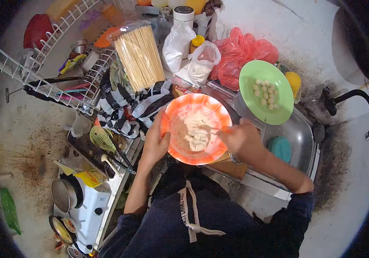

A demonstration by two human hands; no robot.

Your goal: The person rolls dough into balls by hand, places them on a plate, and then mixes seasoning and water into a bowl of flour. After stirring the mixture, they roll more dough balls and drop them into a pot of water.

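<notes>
An orange and white bowl (pixel 176 150) holds a lump of pale, sticky dough (pixel 197 136). My left hand (pixel 155 139) grips the bowl's left rim, thumb on the inner side. Over the bowl's right edge, my right hand (pixel 242 136) is closed round the handle of a utensil, whose other end is in the dough; the utensil's type is hard to make out. A green plate (pixel 257 101) with several small pale balls (pixel 265 91) is above and to the right of my right hand.
A metal sink (pixel 300 133) with a teal item and a black faucet (pixel 356 92) lies right. Behind the bowl are skewers (pixel 139 56), flour bags (pixel 178 45) and red plastic bags (pixel 240 53). A white stove (pixel 83 215) and dish rack (pixel 42 81) are left.
</notes>
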